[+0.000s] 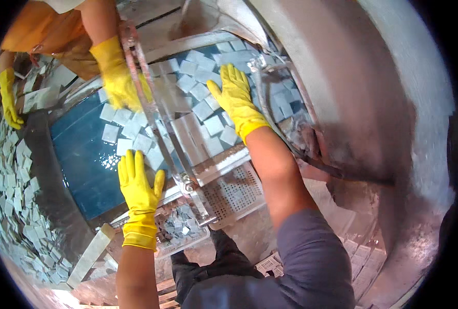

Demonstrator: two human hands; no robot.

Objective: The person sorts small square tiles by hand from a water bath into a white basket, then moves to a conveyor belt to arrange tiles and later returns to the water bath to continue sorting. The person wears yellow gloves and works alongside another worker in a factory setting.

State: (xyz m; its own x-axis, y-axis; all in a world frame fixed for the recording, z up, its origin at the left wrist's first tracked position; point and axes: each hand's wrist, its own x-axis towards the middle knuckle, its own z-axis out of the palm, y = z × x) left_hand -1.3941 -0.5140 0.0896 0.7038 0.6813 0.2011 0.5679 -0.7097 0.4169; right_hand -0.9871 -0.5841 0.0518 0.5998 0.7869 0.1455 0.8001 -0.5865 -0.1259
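Yellow rubber gloves cover both of the wearer's hands in the head view. Wet blue work surface (84, 154) carries pale square tiles (131, 129), scattered loosely from its middle to its right end; its left corner areas show bare. Left hand (137, 188) extends over the near edge, fingers straight and close together, thumb apart, fingertips at the nearest tiles; no pinch is visible. Right hand (233, 95) is laid palm down over tiles toward the right end, fingers extended, thumb spread; whether the palm presses on them cannot be told. Metal frame bars (181, 157) cross above the surface from far edge to near edge, between the two hands. Co-worker's gloved hand (116, 82), blurred, is at the far edge. Perforated white basket (234, 198) sits below the near edge, beside a tray of fragments (180, 224). Heaped tile pieces (20, 206) lie beyond the left end.
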